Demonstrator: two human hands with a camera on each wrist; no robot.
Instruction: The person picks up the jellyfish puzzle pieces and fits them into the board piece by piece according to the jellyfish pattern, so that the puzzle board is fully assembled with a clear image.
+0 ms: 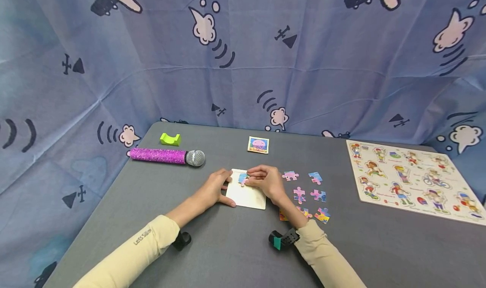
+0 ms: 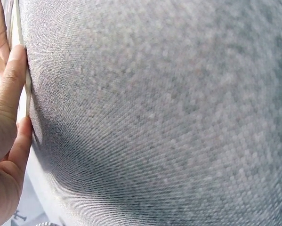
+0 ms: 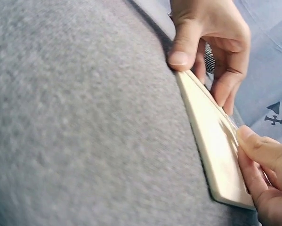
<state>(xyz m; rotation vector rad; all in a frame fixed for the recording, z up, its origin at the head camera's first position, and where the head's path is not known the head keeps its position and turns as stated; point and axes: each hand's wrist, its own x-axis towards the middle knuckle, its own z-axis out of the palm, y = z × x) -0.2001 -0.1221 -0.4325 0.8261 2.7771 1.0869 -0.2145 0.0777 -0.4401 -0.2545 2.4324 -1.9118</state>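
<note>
A small pale wooden puzzle board (image 1: 248, 198) lies on the table in front of me. My left hand (image 1: 213, 189) grips its left side, with the thumb at the near corner and the fingers along the far part of that edge. Over the upper part of the board, my right hand (image 1: 267, 181) pinches a jigsaw piece between thumb and fingertips, mostly hidden by them. A blue and pink patch of jigsaw (image 1: 242, 178) shows beside those fingertips. In the right wrist view the board (image 3: 210, 146) appears edge-on, between both hands.
Several loose jigsaw pieces (image 1: 299, 195) lie right of the board, some under my right forearm. A jellyfish picture card (image 1: 258, 145) sits behind it. A purple glitter microphone (image 1: 159, 155) and a green block (image 1: 170, 139) are at left, a large sports-figure puzzle (image 1: 417, 182) at right.
</note>
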